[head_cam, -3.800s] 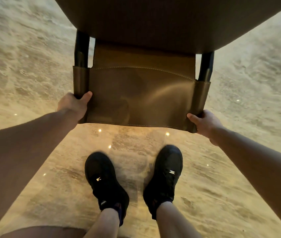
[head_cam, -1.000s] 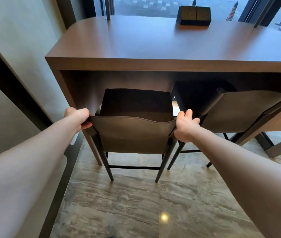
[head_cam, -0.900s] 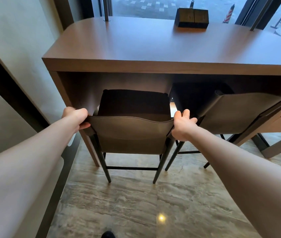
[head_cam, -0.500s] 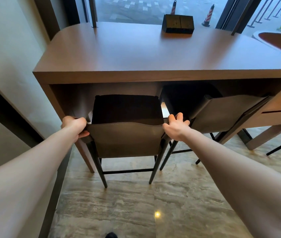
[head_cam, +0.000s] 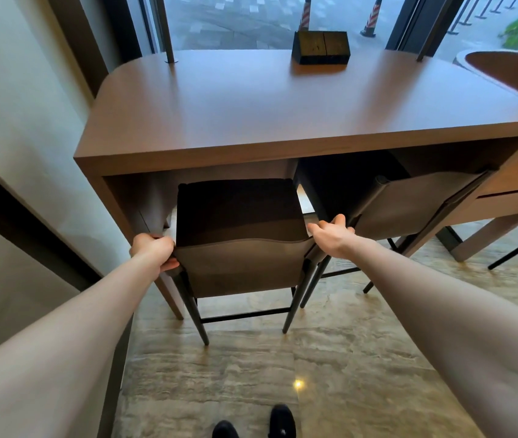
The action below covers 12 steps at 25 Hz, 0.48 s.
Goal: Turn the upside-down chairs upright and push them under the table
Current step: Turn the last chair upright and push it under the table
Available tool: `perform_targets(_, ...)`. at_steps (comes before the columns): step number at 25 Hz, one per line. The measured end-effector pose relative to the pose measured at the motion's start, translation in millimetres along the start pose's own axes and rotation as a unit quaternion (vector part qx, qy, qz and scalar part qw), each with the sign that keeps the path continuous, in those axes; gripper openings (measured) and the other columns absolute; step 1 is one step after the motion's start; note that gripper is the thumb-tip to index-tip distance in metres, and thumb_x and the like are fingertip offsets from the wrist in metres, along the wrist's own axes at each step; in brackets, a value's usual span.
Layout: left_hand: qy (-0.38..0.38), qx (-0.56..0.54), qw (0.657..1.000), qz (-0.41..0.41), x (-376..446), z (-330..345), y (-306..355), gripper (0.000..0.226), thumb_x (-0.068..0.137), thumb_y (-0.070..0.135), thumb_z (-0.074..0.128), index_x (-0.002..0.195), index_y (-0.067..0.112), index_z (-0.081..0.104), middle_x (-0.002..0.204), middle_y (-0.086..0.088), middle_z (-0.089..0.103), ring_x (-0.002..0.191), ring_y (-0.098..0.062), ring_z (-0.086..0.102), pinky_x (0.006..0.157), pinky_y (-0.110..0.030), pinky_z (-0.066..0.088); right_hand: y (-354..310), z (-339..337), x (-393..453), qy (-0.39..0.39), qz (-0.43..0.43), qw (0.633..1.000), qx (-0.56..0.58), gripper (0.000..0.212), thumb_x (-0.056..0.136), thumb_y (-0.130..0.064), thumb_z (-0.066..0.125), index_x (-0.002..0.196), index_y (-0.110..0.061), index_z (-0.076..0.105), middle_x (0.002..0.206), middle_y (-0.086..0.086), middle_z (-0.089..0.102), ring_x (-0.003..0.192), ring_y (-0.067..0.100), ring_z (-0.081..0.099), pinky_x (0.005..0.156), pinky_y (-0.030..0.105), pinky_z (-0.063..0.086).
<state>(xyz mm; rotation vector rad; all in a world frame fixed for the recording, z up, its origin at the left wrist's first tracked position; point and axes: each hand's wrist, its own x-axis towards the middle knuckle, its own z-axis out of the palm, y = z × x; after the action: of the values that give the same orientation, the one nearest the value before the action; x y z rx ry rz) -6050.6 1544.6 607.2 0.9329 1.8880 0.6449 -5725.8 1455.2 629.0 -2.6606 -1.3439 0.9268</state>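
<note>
An upright brown chair (head_cam: 245, 267) with black legs stands at the left end of the wooden table (head_cam: 251, 105), its seat partly beneath the tabletop. My left hand (head_cam: 153, 251) is curled around the left top corner of its backrest. My right hand (head_cam: 330, 237) lies on the right top corner with its fingers stretched out and apart, not wrapped around it. A second brown chair (head_cam: 409, 203) stands upright to the right, tucked under the same table at a slant.
A dark wooden box (head_cam: 321, 47) sits at the table's far side by the window. A wall (head_cam: 14, 121) runs close along the left. Another round-edged table (head_cam: 517, 74) is at the far right. My shoes (head_cam: 283, 422) are on the stone floor behind the chair.
The chair, carried upside down earlier, now stands upright and has slid slightly further under the table. My right hand's fingers have loosened and straightened on the backrest corner; my view rose.
</note>
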Motion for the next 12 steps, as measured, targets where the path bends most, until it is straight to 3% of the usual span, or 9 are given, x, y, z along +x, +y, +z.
perform_targets(9, -0.011, 0.006, 1.0, -0.019, 6, -1, 8, 0.014, 0.097, 0.003, 0.058, 0.111, 0.004, 0.057, 0.115, -0.017, 0.057, 0.087, -0.031, 0.062, 0.082, -0.045, 0.061, -6, -17, 17, -0.075, -0.008, 0.995, -0.062, 0.068, 0.099, -0.061, 0.024, 0.156, -0.025, 0.021, 0.162, 0.009, -0.008, 0.144, 0.041, 0.025, 0.113, 0.053, 0.034)
perform_targets(11, -0.013, 0.007, 1.0, -0.027, 5, -1, 9, 0.014, 0.097, 0.005, 0.058, 0.111, 0.005, 0.058, 0.117, -0.018, 0.058, 0.09, -0.033, 0.064, 0.077, -0.042, 0.061, -8, -26, 20, -0.104, 0.001, 0.993, -0.056, 0.071, 0.098, -0.063, 0.024, 0.157, -0.025, 0.017, 0.163, 0.008, -0.008, 0.135, 0.037, 0.04, 0.104, 0.049, 0.046)
perform_targets(12, -0.014, 0.009, 0.999, -0.03, 5, -2, 9, 0.014, 0.097, 0.005, 0.058, 0.111, 0.005, 0.058, 0.117, -0.019, 0.059, 0.091, -0.034, 0.065, 0.075, -0.041, 0.061, -9, -30, 24, -0.113, 0.009, 0.993, -0.045, 0.072, 0.097, -0.064, 0.025, 0.157, -0.025, 0.019, 0.163, 0.008, 0.001, 0.122, 0.034, 0.052, 0.089, 0.045, 0.056)
